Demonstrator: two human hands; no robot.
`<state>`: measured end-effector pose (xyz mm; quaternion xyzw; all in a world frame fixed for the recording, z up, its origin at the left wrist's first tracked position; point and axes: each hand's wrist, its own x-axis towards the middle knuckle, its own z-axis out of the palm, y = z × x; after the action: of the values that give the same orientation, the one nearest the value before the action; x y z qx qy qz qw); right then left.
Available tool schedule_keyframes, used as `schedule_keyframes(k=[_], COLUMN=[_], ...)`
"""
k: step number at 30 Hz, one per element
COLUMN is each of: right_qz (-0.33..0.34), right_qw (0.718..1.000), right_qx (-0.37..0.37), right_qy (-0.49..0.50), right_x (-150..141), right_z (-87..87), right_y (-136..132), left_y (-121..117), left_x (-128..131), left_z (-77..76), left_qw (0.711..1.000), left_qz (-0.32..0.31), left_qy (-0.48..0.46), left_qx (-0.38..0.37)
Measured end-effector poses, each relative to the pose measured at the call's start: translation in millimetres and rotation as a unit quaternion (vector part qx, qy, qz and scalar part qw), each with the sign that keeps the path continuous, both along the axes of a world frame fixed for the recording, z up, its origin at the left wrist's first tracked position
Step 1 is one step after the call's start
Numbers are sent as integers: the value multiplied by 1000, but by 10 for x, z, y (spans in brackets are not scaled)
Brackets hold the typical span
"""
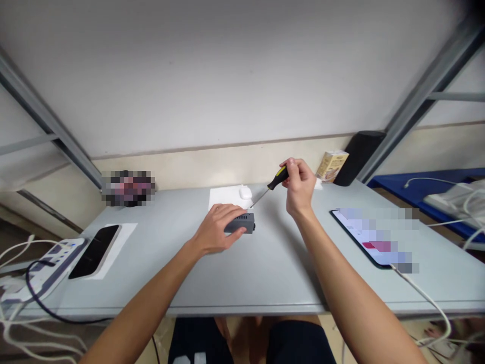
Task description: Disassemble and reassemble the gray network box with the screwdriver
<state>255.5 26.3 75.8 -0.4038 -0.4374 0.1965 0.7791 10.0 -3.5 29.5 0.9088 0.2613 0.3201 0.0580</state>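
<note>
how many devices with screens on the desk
2: a dark-screened phone at the left and a lit, cabled tablet at the right. The pixelated patch at back left could hide another.

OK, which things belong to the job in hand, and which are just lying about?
In use:
black-and-yellow screwdriver, right hand
slotted dark grey box, left hand

Looks idle:
black-screened phone
white power strip
lit tablet
yellow carton
black cylinder
rounded white case

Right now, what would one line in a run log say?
left hand: gripping grey box | right hand: holding screwdriver, tip near grey box | table: phone left, tablet right
</note>
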Motion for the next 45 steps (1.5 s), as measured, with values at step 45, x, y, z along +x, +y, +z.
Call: schedule_keyframes(k=[45], right_qz=[42], right_qw=[992], right_qx=[-99], right_qy=[-70], right_x=[-95], right_z=[-102], right_y=[14], left_y=[-8], left_x=[92], left_z=[-54], left_qw=[990], left_qz=[47], left_qy=[100], left_qx=[83])
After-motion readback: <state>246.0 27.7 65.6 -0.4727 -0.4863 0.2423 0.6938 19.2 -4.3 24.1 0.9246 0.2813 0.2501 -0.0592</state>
